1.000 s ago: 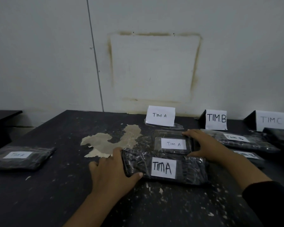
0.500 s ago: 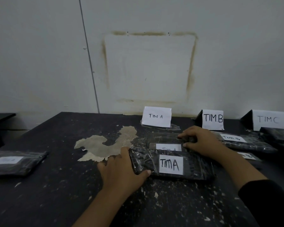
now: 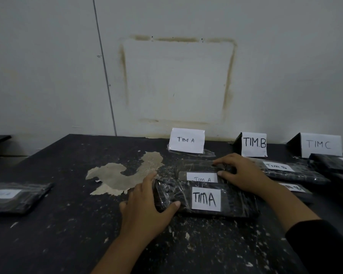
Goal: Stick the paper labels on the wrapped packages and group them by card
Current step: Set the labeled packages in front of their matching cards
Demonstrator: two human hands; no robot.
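Note:
A black wrapped package (image 3: 238, 202) with a white "TIM A" label lies in front of me, overlapping a second "TIM A" package (image 3: 194, 171) behind it. My left hand (image 3: 145, 208) grips the front package's left end, thumb on top. My right hand (image 3: 244, 175) holds the right end of the rear package, fingers curled on its far edge. The standing "TIM A" card (image 3: 186, 140) is just behind. "TIM B" card (image 3: 253, 144) and "TIM C" card (image 3: 321, 145) stand to the right.
Packages labelled "TIM B" (image 3: 293, 171) lie right of my right hand, and another dark package (image 3: 333, 163) sits by the C card. A lone labelled package (image 3: 14, 196) rests at the far left. The black table (image 3: 67, 234) has a worn pale patch (image 3: 125, 175).
Both hands slid the front "TIM A" package back and up against the rear one, now partly covering its label. My right hand's fingers curled onto the rear package.

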